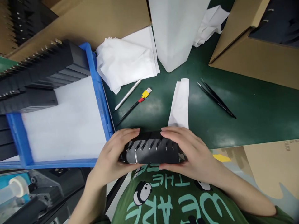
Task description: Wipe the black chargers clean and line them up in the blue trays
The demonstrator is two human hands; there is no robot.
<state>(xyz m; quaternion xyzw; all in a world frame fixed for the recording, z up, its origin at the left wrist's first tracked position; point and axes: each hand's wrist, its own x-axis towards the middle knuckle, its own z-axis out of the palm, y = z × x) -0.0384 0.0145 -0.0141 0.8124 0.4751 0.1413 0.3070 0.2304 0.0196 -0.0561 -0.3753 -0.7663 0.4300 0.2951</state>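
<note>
Both hands hold a stack of flat black slotted parts [153, 151] close to my body at the near edge of the green table [245, 105]. My left hand [114, 155] clasps the stack's left end, fingers over the top and thumb underneath. My right hand [187, 152] wraps the right end the same way. A shiny metal edge shows on the stack near my left thumb. A folded white strip [180, 104] lies on the table just beyond the stack.
A blue tray [99, 90] lined with white sheet sits at left, with rows of black parts [39, 73] along its far side. Also on the table: a silver pen knife [128, 94], a black tool with red-yellow tip [136, 104], black tweezers [216, 98], white bags [127, 60], cardboard boxes [252, 59].
</note>
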